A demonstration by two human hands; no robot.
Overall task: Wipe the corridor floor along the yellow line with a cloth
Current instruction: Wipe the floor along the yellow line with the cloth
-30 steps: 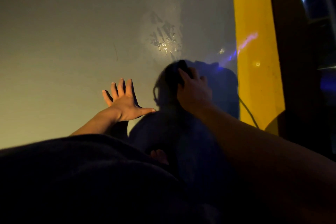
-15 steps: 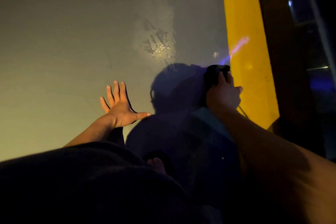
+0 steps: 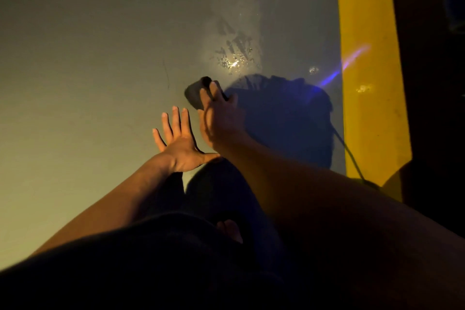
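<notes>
The wiping step is in hand, judged from a dark cloth under a hand on a wet-looking floor. Farthest left lies bare grey floor (image 3: 75, 83), dimly lit. Next comes the left hand (image 3: 180, 143), planted flat on the floor with its fingers straight and spread wide and the thumb pointing right; it holds nothing and seems to prop the person's weight. Just to its right the right hand (image 3: 221, 121) presses down on the cloth (image 3: 197, 92), a small dark wad that shows beyond the fingertips; the fingers lie over it, though the blur makes it hard to tell how tightly they curl round it. Beyond the cloth a wet patch (image 3: 234, 55) glints under the light, streaked and not yet spread out. Further right sits the person's shadow, then the yellow line (image 3: 364, 58), well apart from the cloth. The next move probably calls for a stroke to the right and forward, through the wet patch and up to the edge of the line, with steady pressure on the cloth.
</notes>
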